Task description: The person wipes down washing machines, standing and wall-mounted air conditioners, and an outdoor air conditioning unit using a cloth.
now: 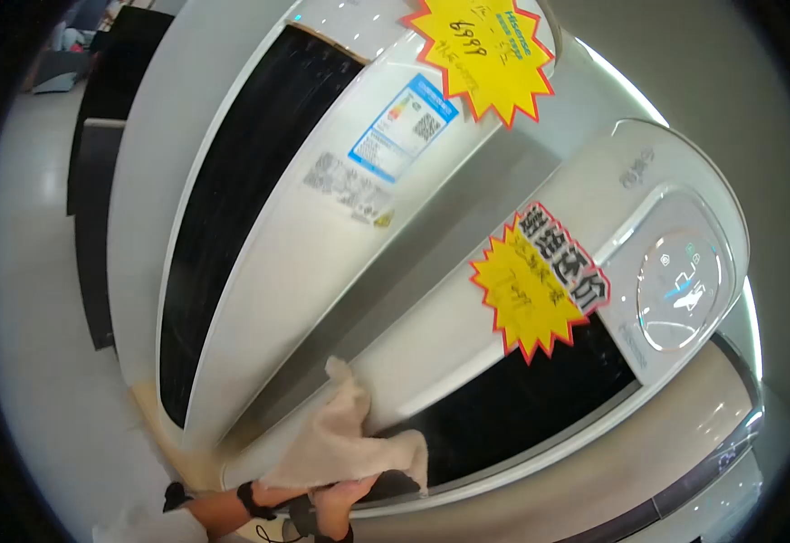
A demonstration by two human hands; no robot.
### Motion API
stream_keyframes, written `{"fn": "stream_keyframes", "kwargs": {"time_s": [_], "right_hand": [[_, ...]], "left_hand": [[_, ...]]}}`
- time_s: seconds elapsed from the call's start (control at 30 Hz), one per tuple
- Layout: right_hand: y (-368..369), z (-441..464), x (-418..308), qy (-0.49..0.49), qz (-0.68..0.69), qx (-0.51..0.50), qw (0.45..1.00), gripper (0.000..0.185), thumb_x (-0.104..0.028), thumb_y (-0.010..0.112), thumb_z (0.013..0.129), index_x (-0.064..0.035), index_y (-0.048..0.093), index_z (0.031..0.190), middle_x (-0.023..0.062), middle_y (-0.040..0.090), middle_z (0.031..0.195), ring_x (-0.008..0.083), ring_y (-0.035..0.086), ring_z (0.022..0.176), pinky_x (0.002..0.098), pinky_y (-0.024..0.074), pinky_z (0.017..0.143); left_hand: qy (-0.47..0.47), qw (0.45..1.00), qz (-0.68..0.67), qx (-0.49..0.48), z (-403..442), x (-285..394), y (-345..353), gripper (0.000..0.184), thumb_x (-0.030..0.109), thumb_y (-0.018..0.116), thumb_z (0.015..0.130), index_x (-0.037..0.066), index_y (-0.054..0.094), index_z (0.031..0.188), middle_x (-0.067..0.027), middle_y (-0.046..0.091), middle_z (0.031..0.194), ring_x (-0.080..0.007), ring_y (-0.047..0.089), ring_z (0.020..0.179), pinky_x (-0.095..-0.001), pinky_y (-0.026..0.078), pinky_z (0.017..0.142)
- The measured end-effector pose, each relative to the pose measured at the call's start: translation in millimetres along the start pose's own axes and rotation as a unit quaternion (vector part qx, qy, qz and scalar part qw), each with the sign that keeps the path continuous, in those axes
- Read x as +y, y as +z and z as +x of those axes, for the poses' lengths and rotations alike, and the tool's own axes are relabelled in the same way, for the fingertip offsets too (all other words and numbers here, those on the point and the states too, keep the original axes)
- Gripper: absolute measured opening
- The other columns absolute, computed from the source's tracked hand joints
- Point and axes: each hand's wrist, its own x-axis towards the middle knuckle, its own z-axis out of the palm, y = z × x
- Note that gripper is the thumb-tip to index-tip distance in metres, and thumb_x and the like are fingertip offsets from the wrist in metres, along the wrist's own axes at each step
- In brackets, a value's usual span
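Observation:
A beige cloth [336,434] hangs bunched against the lower front of a white floor-standing air conditioner [440,335]. My right hand [345,498], with a black band at the wrist, grips the cloth's lower edge. My left hand [275,494] reaches in from the lower left, also banded in black. The cloth covers its fingers, so their pose is hidden. Beside the cloth lies the unit's glossy black panel [521,407]. A yellow star-shaped price tag [526,294] with red edges is stuck above that panel.
A second white air conditioner [322,244] stands to the left, bearing a yellow price tag [485,54] and a blue-edged energy label [404,127]. A beige unit [585,462] adjoins on the right. Both white units rest near a tan base [155,425]. Pale floor [42,317] shows at left.

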Motion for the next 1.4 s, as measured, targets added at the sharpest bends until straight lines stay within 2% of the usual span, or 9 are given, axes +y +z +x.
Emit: {"fn": "stream_keyframes", "kwargs": {"time_s": [0.37, 0.6, 0.67, 0.77, 0.93, 1.07, 1.17, 1.27, 1.4], "right_hand": [[105.0, -19.6, 35.1, 0.046, -0.048, -0.025, 0.997, 0.067, -0.035, 0.060, 0.103, 0.0025, 0.033, 0.151, 0.0193, 0.045, 0.148, 0.0303, 0.045, 0.136, 0.0390, 0.0338, 0.115], [209.3, 38.9, 4.0, -0.034, -0.049, -0.102, 0.993, 0.068, -0.036, 0.059, 0.103, 0.0026, 0.032, 0.152, 0.0205, 0.043, 0.150, 0.0314, 0.043, 0.138, 0.0393, 0.0321, 0.116], [211.3, 37.5, 18.2, -0.021, -0.036, -0.087, 0.995, 0.066, -0.033, 0.058, 0.104, 0.0024, 0.031, 0.153, 0.0205, 0.042, 0.151, 0.0306, 0.042, 0.139, 0.0392, 0.0315, 0.117], [208.3, 37.1, 37.2, 0.029, 0.102, -0.050, 0.993, 0.062, -0.024, 0.056, 0.105, 0.0021, 0.029, 0.154, 0.0198, 0.041, 0.152, 0.0284, 0.042, 0.140, 0.0389, 0.0307, 0.118], [210.8, 88.2, -46.3, 0.095, 0.153, -0.072, 0.981, 0.063, -0.020, 0.059, 0.104, 0.0020, 0.028, 0.155, 0.0189, 0.040, 0.153, 0.0267, 0.041, 0.140, 0.0380, 0.0296, 0.119], [193.3, 82.0, 37.1, -0.013, 0.051, -0.034, 0.998, 0.046, -0.021, 0.053, 0.106, 0.0032, 0.043, 0.144, 0.0182, 0.055, 0.139, 0.0258, 0.054, 0.127, 0.0372, 0.0431, 0.107], [206.8, 56.0, -6.7, -0.135, -0.031, -0.106, 0.985, 0.059, -0.018, 0.057, 0.104, 0.0024, 0.032, 0.154, 0.0178, 0.041, 0.155, 0.0253, 0.042, 0.141, 0.0365, 0.0316, 0.117], [216.5, 53.3, -24.6, -0.044, 0.050, -0.052, 0.996, 0.054, -0.022, 0.058, 0.103, 0.0040, 0.042, 0.148, 0.0169, 0.052, 0.145, 0.0255, 0.052, 0.130, 0.0372, 0.0402, 0.110], [218.1, 87.8, -75.8, 0.016, 0.153, -0.029, 0.988, 0.058, -0.021, 0.060, 0.102, 0.0033, 0.039, 0.151, 0.0169, 0.046, 0.152, 0.0268, 0.047, 0.136, 0.0374, 0.0352, 0.114]], "left_hand": [[-0.037, 0.998, 0.027, -0.033, 19.8, -94.7, -111.4, 0.072, 0.034, 0.080, 0.082, 0.004, 0.051, 0.141, -0.0194, 0.052, 0.142, -0.0378, 0.047, 0.135, -0.0475, 0.035, 0.113], [-0.011, 0.995, 0.101, -0.001, 42.6, -121.9, -142.4, 0.072, 0.035, 0.078, 0.085, 0.003, 0.050, 0.143, -0.0200, 0.052, 0.142, -0.0390, 0.046, 0.135, -0.0492, 0.034, 0.114], [-0.081, 0.995, -0.006, 0.063, 53.3, -89.3, -151.8, 0.067, 0.032, 0.073, 0.089, 0.001, 0.050, 0.144, -0.0213, 0.054, 0.140, -0.0420, 0.048, 0.133, -0.0539, 0.033, 0.115], [0.072, 0.985, 0.155, -0.006, 59.9, -85.8, -162.3, 0.077, 0.035, 0.080, 0.080, 0.002, 0.049, 0.143, -0.0234, 0.050, 0.144, -0.0409, 0.044, 0.137, -0.0531, 0.031, 0.115], [0.065, 0.982, 0.147, 0.097, 81.8, -84.5, -152.5, 0.081, 0.033, 0.082, 0.077, 0.002, 0.048, 0.144, -0.0241, 0.048, 0.145, -0.0436, 0.042, 0.138, -0.0547, 0.029, 0.115], [0.055, 0.965, 0.240, 0.094, 66.2, -115.5, -136.0, 0.074, 0.035, 0.074, 0.083, 0.003, 0.049, 0.144, -0.0236, 0.050, 0.144, -0.0449, 0.042, 0.136, -0.0573, 0.029, 0.114], [0.011, 0.968, 0.249, 0.018, 64.6, -112.4, -140.6, 0.073, 0.035, 0.072, 0.084, 0.003, 0.048, 0.145, -0.0226, 0.051, 0.143, -0.0448, 0.042, 0.136, -0.0577, 0.029, 0.114], [0.053, 0.962, 0.261, 0.062, 57.7, -115.5, -137.4, 0.072, 0.035, 0.073, 0.083, 0.003, 0.051, 0.143, -0.0229, 0.053, 0.142, -0.0448, 0.044, 0.135, -0.0574, 0.031, 0.113], [0.065, 0.972, 0.192, 0.117, 65.4, -99.2, -143.1, 0.074, 0.034, 0.078, 0.079, 0.000, 0.053, 0.140, -0.0248, 0.053, 0.141, -0.0469, 0.049, 0.131, -0.0574, 0.033, 0.110]]}}
